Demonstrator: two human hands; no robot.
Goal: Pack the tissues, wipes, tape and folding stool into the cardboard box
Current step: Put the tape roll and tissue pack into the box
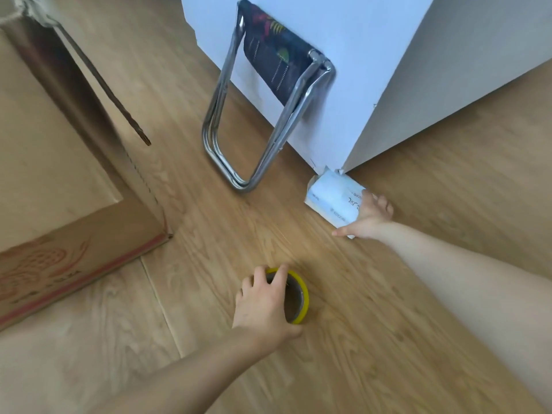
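A yellow roll of tape (pixel 300 297) lies flat on the wooden floor near me, and my left hand (pixel 263 303) grips it from above, fingers over its rim. Farther right, a white soft pack of tissues (pixel 331 195) lies at the corner of a white cabinet; my right hand (pixel 370 216) rests on its near end, fingers wrapped over it. The folding stool (pixel 263 106), folded, with chrome legs and dark patterned fabric, leans against the cabinet. The open cardboard box (pixel 89 258) stands at the left. No wipes are in view.
The white cabinet (pixel 343 70) fills the upper right, its corner touching the tissue pack. A box flap (pixel 101 82) sticks up at the left. Wooden floor (pixel 209 234) lies between the box and the stool.
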